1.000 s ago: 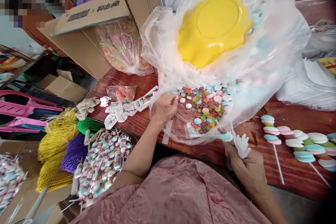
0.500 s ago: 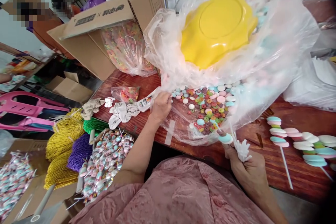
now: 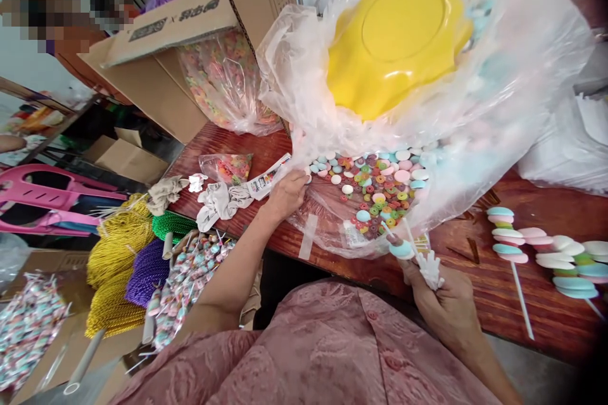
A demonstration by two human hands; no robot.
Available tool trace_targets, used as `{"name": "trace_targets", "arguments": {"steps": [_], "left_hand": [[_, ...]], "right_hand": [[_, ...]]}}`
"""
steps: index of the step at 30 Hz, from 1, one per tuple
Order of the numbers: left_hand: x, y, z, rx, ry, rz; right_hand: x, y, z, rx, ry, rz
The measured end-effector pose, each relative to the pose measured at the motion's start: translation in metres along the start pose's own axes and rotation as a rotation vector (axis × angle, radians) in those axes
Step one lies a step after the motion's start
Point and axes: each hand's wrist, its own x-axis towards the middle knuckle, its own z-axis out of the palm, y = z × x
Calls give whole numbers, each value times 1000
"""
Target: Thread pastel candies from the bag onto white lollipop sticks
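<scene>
My left hand (image 3: 287, 195) is at the left edge of the clear plastic bag (image 3: 327, 212), fingers pinched together on a small pale candy disc (image 3: 308, 173). Loose pastel discs and coloured gummy rings (image 3: 380, 199) lie on the plastic just right of it. My right hand (image 3: 449, 297), low at the table's front edge, is closed around a thin stick carrying a blue-and-white marshmallow disc (image 3: 401, 249) and a dark ring. The same hand grips a bunch of white sticks (image 3: 430, 270). Finished-looking marshmallow skewers (image 3: 510, 234) lie to its right.
A yellow scalloped dish (image 3: 399, 44) rests upside down on the big bag of marshmallows (image 3: 513, 88). Behind on the left stands an open cardboard box (image 3: 156, 95) with a bag of gummies (image 3: 228, 82). Wrapped candies (image 3: 199, 278) and twisted cords (image 3: 114, 259) are below left.
My left hand has lowered slightly and its fingers now reach the discs at the bag's edge. My right hand has shifted a little left, still holding the skewer and sticks.
</scene>
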Motion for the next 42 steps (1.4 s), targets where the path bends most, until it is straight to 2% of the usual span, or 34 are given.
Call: {"name": "trace_targets", "arguments": {"steps": [5,8,11,13,16,19,22,26,32,35,39,42], "left_hand": [[15,-5,0,-197,49,-214],[19,7,-7,-385,125,-309],[15,39,-17,-933,233,-513],[11,68,-23,-1240,244,-607],[5,110,-27,-1469,215,-658],[1,138,-26,-1565,191,-661],[-2,150,-22,-1586,172,-603],[-5,153,-14,-1449,195,-460],[-6,148,-5,-1148,347,-278],[-6,145,-5,-1050,400,-231],[-9,142,-9,-974,392,-185],[-12,144,-10,-915,371,-154]], "right_hand": [[4,-11,3,23,2,-33],[3,-15,4,46,-6,-21],[3,-17,6,68,-21,27],[5,-19,9,76,-46,69],[12,-25,12,88,-83,121],[19,-30,13,109,-85,140],[21,-30,12,102,-92,161],[18,-25,10,62,-123,190],[13,-22,7,24,-151,162],[6,-20,6,51,-108,146],[-2,-16,5,116,13,121],[-2,-13,4,64,-30,79]]}}
